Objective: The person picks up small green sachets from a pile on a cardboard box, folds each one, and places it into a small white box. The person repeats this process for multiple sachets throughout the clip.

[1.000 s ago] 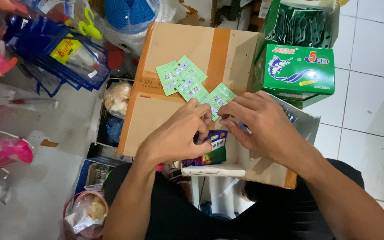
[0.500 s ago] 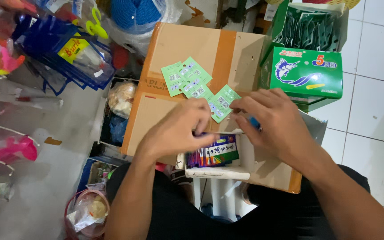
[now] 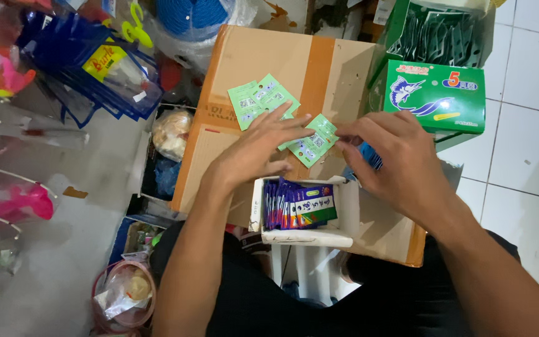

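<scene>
My left hand [image 3: 254, 156] is lying flat, released, fingers pointing right toward green packets [image 3: 313, 142]. My right hand [image 3: 394, 159] is pinching their right end; they're slanting up-right.

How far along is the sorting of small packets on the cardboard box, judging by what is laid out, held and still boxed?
Done: a few green packets lie loose on the cardboard box. In hand: the left hand and right hand work at another green packet; the right also covers something blue. Left: the small white box holds a row of upright packets.
</scene>
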